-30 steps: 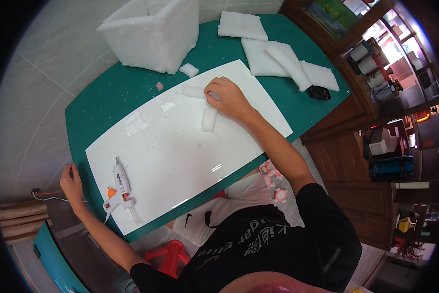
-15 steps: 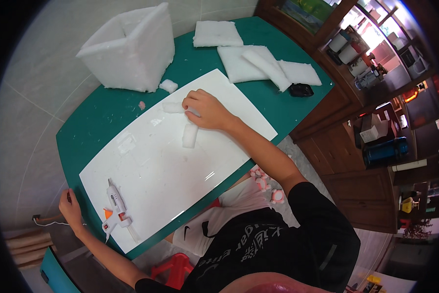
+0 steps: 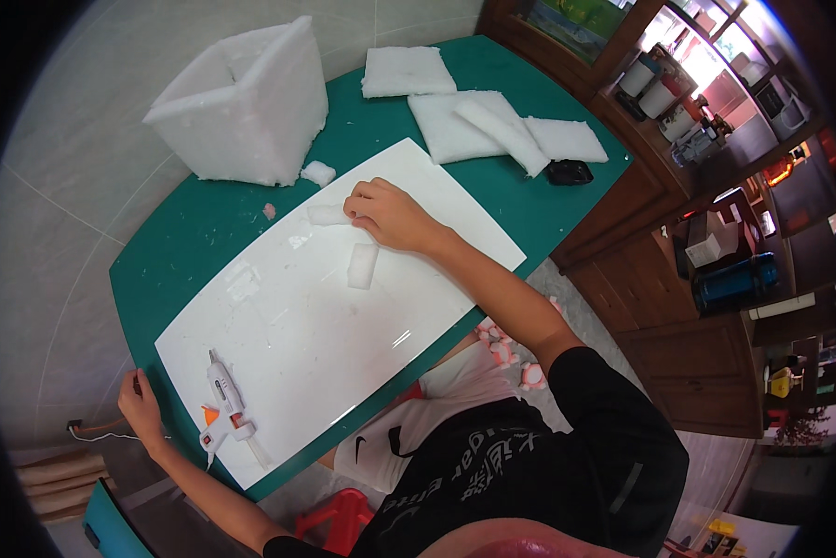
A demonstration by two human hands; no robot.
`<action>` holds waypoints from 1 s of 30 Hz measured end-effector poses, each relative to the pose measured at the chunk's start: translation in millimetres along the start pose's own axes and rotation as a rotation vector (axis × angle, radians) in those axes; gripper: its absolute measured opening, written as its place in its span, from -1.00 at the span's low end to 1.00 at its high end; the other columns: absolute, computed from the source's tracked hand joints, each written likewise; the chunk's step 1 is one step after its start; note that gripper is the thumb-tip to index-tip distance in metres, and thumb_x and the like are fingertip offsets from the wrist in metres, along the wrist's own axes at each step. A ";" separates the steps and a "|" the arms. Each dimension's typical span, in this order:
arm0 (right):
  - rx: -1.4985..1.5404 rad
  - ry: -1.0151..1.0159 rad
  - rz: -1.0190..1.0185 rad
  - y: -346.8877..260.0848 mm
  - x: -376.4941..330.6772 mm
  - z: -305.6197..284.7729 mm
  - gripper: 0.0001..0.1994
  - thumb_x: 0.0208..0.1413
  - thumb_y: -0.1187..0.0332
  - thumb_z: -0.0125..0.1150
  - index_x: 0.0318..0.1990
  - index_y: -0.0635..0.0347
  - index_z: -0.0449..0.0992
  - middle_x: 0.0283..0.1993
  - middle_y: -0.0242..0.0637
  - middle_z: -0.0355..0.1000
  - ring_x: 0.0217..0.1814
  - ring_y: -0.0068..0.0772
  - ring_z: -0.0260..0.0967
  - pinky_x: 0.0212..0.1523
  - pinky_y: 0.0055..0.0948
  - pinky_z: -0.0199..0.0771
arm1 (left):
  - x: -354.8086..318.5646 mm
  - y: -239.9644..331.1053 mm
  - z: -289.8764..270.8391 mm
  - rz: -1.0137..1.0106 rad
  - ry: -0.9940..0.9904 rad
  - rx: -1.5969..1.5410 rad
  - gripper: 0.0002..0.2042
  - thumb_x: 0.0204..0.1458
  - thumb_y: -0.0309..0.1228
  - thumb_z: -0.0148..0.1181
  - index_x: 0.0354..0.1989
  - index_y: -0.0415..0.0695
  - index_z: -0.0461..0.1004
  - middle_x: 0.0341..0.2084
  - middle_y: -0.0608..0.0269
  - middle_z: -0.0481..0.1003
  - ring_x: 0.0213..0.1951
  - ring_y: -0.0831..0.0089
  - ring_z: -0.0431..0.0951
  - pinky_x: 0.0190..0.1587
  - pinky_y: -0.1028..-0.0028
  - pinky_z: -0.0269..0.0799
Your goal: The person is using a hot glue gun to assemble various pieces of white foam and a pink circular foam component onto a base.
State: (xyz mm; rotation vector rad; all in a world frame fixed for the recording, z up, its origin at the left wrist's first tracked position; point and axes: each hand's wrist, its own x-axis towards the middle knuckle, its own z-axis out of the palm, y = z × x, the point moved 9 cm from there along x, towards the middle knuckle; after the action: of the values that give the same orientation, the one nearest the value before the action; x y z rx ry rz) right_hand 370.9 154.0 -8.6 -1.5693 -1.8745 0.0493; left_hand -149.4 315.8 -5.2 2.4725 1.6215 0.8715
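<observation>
My right hand (image 3: 390, 216) is over the far part of a white board (image 3: 297, 325). Its fingers are curled closed on the right end of a small white foam piece (image 3: 326, 216) lying flat there; the palm hides that end. A second foam piece (image 3: 363, 266) lies just nearer, apart from the hand. Off the table's left edge, my left hand (image 3: 140, 405) is closed, with something small and dark between its fingers that I cannot make out. A white glue gun (image 3: 224, 391) with an orange trigger rests on the board near it.
The green table (image 3: 180, 219) bears an open white foam box (image 3: 260, 112) at the far left. A foam scrap (image 3: 318, 173) lies beside the box. White foam slabs (image 3: 450, 130) and a black object (image 3: 568, 172) are at the far right. A red stool (image 3: 339, 516) stands below.
The whole view has shifted slightly. My right hand stays at the foam piece, its fingers a little more closed over the end. My left hand keeps its place by the table edge.
</observation>
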 end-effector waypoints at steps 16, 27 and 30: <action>-0.016 -0.007 -0.002 0.3 -1.3 2.3 -0.93 0.13 0.47 0.28 -0.25 0.12 0.52 -0.14 -0.33 0.42 -0.08 -0.18 0.31 -0.03 -0.29 0.35 | 0.1 -1.0 -1.6 -0.004 0.009 -0.017 -0.81 0.24 -0.42 0.11 -0.27 -0.34 0.51 -0.55 -0.02 0.51 -0.53 0.23 0.48 -0.41 0.28 0.38; 0.071 0.020 0.011 3.5 -0.8 -3.9 -0.92 0.13 0.46 0.29 -0.26 0.14 0.51 -0.14 -0.29 0.43 -0.06 -0.15 0.34 -0.02 -0.29 0.37 | 0.3 -0.5 -1.0 -0.013 -0.001 -0.017 -0.81 0.25 -0.43 0.10 -0.27 -0.35 0.50 -0.56 -0.01 0.49 -0.55 0.26 0.44 -0.42 0.29 0.36; 0.107 0.055 0.009 3.6 0.4 -6.1 -0.91 0.10 0.47 0.30 -0.26 0.13 0.50 -0.19 -0.26 0.41 -0.08 -0.12 0.33 -0.02 -0.25 0.36 | 0.1 -2.1 -0.2 -0.016 -0.011 -0.011 -0.80 0.26 -0.43 0.09 -0.26 -0.36 0.50 -0.57 -0.01 0.47 -0.56 0.28 0.40 -0.43 0.29 0.34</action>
State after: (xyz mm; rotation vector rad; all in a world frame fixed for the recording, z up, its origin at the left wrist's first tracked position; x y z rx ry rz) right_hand 377.1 153.0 -5.3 -1.4916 -1.7929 0.1074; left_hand -151.2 316.8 -5.8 2.4492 1.6264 0.8607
